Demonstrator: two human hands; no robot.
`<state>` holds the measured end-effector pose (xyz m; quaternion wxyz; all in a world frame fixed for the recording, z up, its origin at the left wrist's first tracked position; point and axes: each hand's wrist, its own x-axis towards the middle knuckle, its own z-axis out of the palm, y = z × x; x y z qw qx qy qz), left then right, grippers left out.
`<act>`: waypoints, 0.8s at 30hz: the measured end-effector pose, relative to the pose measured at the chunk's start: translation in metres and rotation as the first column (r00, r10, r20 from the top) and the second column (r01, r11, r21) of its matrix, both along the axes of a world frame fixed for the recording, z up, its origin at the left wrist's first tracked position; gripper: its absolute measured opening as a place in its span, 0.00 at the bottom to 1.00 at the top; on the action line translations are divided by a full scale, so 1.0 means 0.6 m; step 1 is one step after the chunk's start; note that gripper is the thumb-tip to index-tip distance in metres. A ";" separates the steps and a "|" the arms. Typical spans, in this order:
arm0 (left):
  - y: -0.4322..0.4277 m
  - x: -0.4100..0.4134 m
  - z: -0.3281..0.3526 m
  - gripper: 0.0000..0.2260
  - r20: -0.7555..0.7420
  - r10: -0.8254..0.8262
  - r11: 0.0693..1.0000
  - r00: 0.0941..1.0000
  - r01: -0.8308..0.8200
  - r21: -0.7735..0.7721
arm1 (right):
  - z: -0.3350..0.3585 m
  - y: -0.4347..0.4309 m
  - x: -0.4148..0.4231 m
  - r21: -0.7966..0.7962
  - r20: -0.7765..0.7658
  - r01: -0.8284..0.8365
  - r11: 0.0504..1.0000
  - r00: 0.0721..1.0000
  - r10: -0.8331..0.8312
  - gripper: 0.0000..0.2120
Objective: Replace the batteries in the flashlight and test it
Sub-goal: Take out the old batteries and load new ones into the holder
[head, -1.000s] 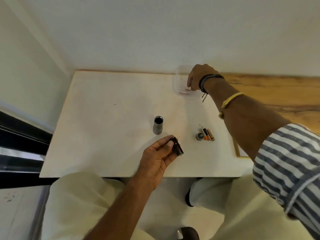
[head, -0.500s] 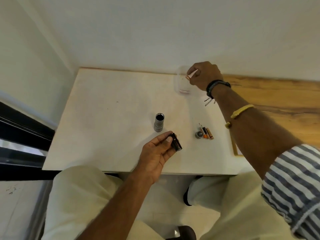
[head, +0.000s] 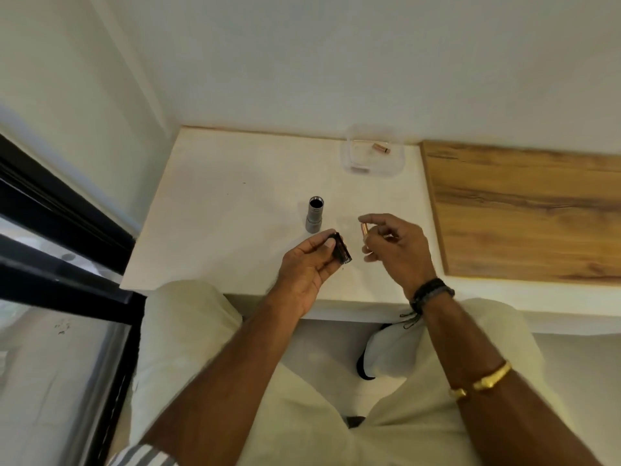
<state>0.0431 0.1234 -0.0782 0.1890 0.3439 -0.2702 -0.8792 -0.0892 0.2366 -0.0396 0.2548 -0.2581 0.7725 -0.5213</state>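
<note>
The grey flashlight body (head: 315,217) stands upright on the white table (head: 228,210), its open end facing up. My left hand (head: 311,269) grips a black battery holder (head: 342,252) just in front of the flashlight. My right hand (head: 396,248) holds a copper-coloured battery (head: 364,231) upright between thumb and fingers, a short gap to the right of the holder. The old batteries and the end cap that lay on the table are hidden behind my right hand.
A clear plastic box (head: 372,155) at the table's far edge holds more copper-coloured batteries (head: 381,149). A wooden board (head: 524,210) covers the right side. A dark window frame (head: 50,230) runs along the left. My lap is below the table edge.
My right hand took a battery out of the clear box and came back toward me, stopping beside the holder. My left hand lifted the holder slightly.
</note>
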 end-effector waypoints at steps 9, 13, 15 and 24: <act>0.012 0.012 0.009 0.10 -0.003 -0.035 0.997 0.999 0.035 -0.071 | 0.004 0.038 0.045 -0.019 -0.130 0.039 0.999 0.991 -0.041 0.06; 0.012 0.015 0.009 0.10 0.021 -0.068 0.988 0.997 0.070 -0.136 | 0.005 0.047 0.048 -0.018 -0.146 0.003 1.000 0.989 -0.006 0.08; 0.015 0.015 0.009 0.11 0.048 -0.109 0.972 0.993 0.117 -0.206 | 0.006 0.050 0.048 -0.003 -0.188 -0.032 0.999 0.982 0.031 0.09; 0.026 0.016 0.012 0.11 0.102 -0.213 0.918 0.972 0.235 -0.320 | 0.001 0.045 0.053 -0.016 -0.146 0.078 0.997 0.986 -0.079 0.08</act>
